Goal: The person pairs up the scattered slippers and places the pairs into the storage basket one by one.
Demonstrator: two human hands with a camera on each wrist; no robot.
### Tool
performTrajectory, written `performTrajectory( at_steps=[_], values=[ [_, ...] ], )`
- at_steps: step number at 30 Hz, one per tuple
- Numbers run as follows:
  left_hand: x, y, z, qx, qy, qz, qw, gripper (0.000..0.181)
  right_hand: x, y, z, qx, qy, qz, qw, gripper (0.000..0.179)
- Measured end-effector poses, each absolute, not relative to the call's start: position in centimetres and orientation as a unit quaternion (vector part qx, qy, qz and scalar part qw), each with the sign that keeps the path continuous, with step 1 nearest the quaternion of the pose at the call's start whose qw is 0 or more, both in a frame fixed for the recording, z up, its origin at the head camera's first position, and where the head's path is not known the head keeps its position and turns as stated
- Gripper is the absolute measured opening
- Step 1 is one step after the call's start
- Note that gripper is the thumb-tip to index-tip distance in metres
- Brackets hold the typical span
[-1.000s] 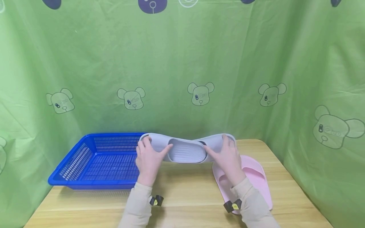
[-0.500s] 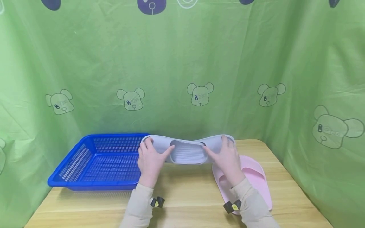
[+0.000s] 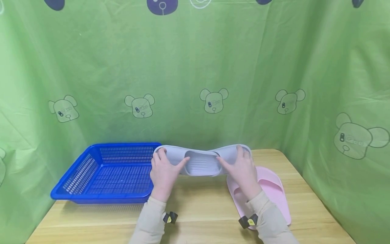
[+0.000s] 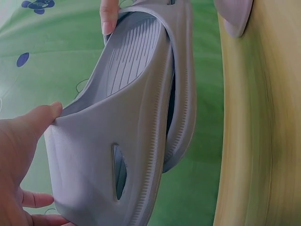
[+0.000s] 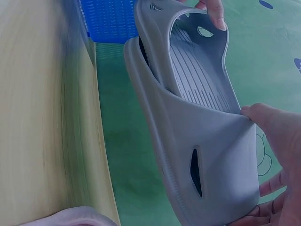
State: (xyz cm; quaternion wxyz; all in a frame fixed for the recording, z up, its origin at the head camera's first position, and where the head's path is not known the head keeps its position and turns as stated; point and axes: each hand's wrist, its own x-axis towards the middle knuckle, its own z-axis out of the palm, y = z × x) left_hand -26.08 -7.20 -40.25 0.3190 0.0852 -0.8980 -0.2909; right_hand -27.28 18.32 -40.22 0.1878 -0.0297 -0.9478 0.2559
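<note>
Two grey slippers are fitted into each other, sole to sole lengthwise, with their toe ends pointing outward. They hang above the far part of the table. My left hand (image 3: 164,174) grips the toe of the left slipper (image 3: 174,154), thumb at the strap's edge. On the other end, my right hand (image 3: 243,171) holds the toe of the right slipper (image 3: 228,153) in the same manner. Ribbed footbed shows between the two straps. Pink slipper footwear (image 3: 280,201) lies on the table under my right forearm, which hides part of it.
A blue plastic basket (image 3: 103,196) with slotted walls stands at the left of the wooden table (image 3: 198,210), close beside my left hand. Green curtain (image 3: 182,61) with bear prints surrounds the table at the back and sides.
My left hand has shifted a little to the right with its slipper, so the overlap between the grey slippers has grown. My right hand has hardly moved.
</note>
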Motion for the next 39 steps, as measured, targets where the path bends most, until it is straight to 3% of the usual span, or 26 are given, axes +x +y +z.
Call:
performTrajectory(
  at_steps=[21,33,39],
  values=[
    [-25.9,-5.6,-40.6,0.05,-0.898,-0.282,0.334,0.097,-27.5,18.6,-40.5,-0.023,-0.942,0.251,0.22,0.108],
    [-26.4,-6.7,-40.7,-0.104,-0.906,-0.212,0.352,0.096,-28.6,21.6,-40.5,-0.043,-0.943,0.285,0.168,0.112],
    [-26.8,-7.2,-41.0,-0.153,-0.887,-0.179,0.398,0.091,-28.5,22.3,-40.0,-0.037,-0.944,0.29,0.152,0.111]
  ],
)
